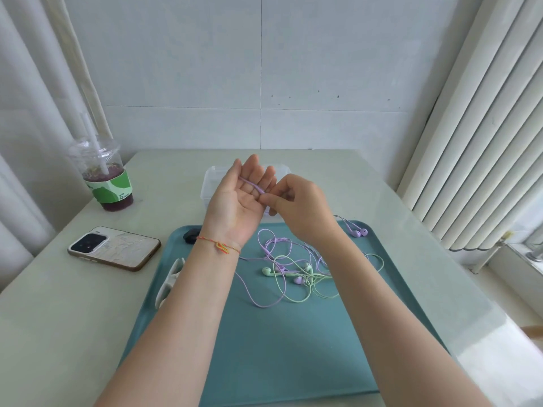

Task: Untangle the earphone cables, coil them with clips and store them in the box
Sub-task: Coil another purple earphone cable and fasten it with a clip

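Observation:
Purple earphone cables (266, 289) and a green earphone cable (296, 284) lie tangled on the teal tray (264, 348). My left hand (244, 198) is raised palm up with straight fingers, and the purple plug end (252, 185) lies across them. My right hand (296, 207) pinches that purple cable right beside the left fingers. A clear plastic box (210, 183) stands behind the hands, mostly hidden by them. Two purple earbuds (360, 232) rest at the tray's far right edge. A white clip (170, 282) lies at the tray's left edge.
A phone (114, 248) lies face down left of the tray. A plastic cup with a dark drink and a straw (102, 174) stands at the table's far left. A small dark object (191, 235) sits in the tray's far left corner. Blinds hang at the right.

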A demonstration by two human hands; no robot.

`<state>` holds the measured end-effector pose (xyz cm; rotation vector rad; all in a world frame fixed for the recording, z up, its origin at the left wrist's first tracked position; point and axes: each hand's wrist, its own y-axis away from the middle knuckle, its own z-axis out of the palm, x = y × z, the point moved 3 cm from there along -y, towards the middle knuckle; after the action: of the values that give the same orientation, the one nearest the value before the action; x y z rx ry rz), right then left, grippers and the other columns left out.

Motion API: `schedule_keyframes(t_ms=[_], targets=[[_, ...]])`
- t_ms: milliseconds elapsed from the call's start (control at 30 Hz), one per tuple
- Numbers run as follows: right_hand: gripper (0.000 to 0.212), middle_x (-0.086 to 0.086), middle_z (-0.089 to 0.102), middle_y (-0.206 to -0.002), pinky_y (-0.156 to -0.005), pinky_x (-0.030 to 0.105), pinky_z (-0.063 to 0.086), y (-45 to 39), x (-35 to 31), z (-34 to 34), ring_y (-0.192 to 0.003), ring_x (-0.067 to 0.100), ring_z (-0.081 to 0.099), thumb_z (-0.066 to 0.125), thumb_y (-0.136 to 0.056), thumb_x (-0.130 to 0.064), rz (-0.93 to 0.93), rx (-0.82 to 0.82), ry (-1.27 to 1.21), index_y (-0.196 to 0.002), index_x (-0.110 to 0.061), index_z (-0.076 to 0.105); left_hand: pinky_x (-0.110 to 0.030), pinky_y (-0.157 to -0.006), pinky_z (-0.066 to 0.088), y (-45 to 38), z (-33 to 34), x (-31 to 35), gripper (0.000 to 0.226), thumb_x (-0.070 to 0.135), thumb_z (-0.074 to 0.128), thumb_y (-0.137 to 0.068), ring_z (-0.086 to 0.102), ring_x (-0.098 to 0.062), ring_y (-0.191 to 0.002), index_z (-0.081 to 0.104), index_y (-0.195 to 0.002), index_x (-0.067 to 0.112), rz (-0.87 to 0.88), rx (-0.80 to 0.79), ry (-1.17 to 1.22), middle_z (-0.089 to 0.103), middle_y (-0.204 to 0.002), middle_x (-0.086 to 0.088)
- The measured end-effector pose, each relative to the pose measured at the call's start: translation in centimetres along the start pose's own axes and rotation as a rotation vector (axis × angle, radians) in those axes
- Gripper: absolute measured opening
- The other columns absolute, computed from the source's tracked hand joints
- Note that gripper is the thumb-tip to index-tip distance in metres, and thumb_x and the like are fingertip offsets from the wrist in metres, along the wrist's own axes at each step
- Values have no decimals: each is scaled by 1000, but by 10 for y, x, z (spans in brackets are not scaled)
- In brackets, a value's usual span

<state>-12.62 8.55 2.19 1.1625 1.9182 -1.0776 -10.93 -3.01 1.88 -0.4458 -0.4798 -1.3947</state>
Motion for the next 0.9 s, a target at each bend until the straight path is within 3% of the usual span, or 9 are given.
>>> schedule_keyframes(t_ms=[67,167,267,367,600,767,900], targets=[[17,-3,65,-62,-48,9,34,0,0,-1,-45,-2,49,71,-86,-17,3,-6,-15,-75,-14,58,-35,-87,50,1,1,0,30,27,43,-102,72,-23,-86,64,-91,8,-8,-10,8,73,-86,-7],[18,-2,66,-62,-49,16,37,1,1,0,-42,3,45,69,-88,-19,21,-32,-80,-75,-14,57,-36,-92,49,2,2,2,31,27,39,-104,71,-24,-95,63,-99,8,-4,-53,5,74,-98,-8],[10,0,67,-65,-49,24,40,3,2,6,-47,15,45,61,-93,-16,44,-91,-122,-87,-10,55,-35,-99,46,0,-2,5,33,26,33,-105,69,-22,-103,61,-109,8,27,-70,-18,73,-104,-5],[10,0,67,-64,-45,23,37,6,3,12,-48,20,41,56,-96,-14,81,-84,-153,-99,-7,50,-36,-105,43,-1,-4,7,33,24,33,-105,66,-23,-109,60,-113,7,61,-77,-24,73,-107,-6],[16,8,67,-63,-39,18,30,6,5,13,-39,14,38,59,-92,-14,229,-46,-263,-94,1,54,-29,-95,51,-2,-1,3,34,23,33,-105,62,-24,-117,60,-115,4,130,-98,-188,69,-115,-9],[17,11,69,-66,-40,19,32,7,4,13,-39,15,39,62,-91,-18,246,-66,-249,-90,-2,56,-28,-83,55,-1,-2,5,32,19,33,-105,70,-27,-99,60,-108,2,191,-91,-270,71,-106,-13],[20,8,70,-65,-46,21,40,7,1,15,-38,12,43,60,-90,-24,219,-135,-24,-84,-5,62,-26,-65,55,0,-2,2,31,15,34,-105,71,-22,-74,62,-101,3,249,-47,-485,71,-83,-10]])
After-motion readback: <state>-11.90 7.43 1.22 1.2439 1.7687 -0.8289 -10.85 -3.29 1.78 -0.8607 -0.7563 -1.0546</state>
